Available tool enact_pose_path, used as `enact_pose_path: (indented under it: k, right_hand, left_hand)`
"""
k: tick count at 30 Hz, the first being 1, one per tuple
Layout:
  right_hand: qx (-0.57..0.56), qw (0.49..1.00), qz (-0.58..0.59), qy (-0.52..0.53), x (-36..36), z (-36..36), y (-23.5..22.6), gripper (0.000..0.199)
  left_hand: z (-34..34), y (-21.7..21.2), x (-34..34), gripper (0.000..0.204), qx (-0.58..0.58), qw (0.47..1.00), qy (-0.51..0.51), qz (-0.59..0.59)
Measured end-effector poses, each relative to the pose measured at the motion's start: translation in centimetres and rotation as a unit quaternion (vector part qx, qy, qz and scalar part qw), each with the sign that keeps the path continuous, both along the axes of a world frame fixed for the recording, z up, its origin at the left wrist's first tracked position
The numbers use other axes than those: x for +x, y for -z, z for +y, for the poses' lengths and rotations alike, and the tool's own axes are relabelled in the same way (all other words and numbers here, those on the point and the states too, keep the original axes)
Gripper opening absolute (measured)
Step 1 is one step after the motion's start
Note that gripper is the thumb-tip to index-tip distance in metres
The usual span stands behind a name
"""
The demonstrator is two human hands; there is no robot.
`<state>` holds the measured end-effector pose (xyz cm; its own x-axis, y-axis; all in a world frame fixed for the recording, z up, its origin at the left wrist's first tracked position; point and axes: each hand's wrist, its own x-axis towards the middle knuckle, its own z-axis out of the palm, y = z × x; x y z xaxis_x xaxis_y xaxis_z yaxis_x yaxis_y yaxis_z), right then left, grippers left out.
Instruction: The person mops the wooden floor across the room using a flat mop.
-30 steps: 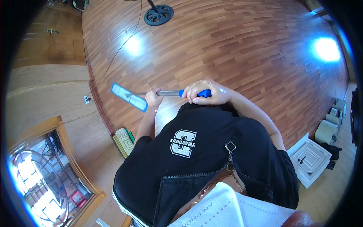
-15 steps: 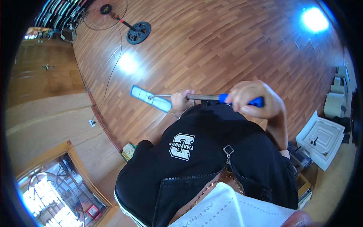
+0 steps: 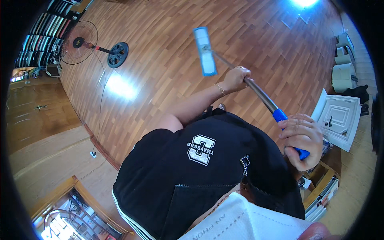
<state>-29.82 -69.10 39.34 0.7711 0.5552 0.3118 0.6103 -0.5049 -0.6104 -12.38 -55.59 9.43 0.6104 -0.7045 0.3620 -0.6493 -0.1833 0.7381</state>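
The left hand (image 3: 237,79) holds the metal pole (image 3: 267,101) of a flat mop (image 3: 260,94). The right hand (image 3: 302,138) holds the blue grip (image 3: 280,115), at near right. The mop head (image 3: 205,52) is farther, over the wooden floor (image 3: 160,52); touching is unclear. At far left stands a fan (image 3: 79,42).

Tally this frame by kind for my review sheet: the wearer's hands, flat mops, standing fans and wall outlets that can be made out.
Wearer's hands: 2 (left hand and right hand)
Flat mop: 1, held in both hands
Standing fan: 1
Wall outlet: 1
Total: 5
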Motion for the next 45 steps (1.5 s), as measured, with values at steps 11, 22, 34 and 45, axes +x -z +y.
enact_pose_path:
  k: [11,22,34,45]
  right_hand:
    - [-0.097,0.995,0.004,-0.003,-0.8,0.0,0.0,0.03]
    - [0.025,0.914,-0.077,-0.398,3.7,0.7,-6.8,0.051]
    - [0.289,0.698,0.181,-0.63,5.9,22.1,6.9,0.025]
    - [0.165,0.694,0.387,-0.584,-6.8,28.5,14.0,0.012]
  left_hand:
    - [-6.8,1.0,-1.2,0.029,0.046,0.995,0.082,0.029]
    - [6.3,-7.8,-10.1,0.025,0.107,0.988,-0.107,-0.007]
    - [29.4,-2.4,-26.3,0.015,0.206,0.825,-0.516,0.104]
    - [35.2,5.1,-46.9,0.031,0.236,0.686,-0.665,0.178]
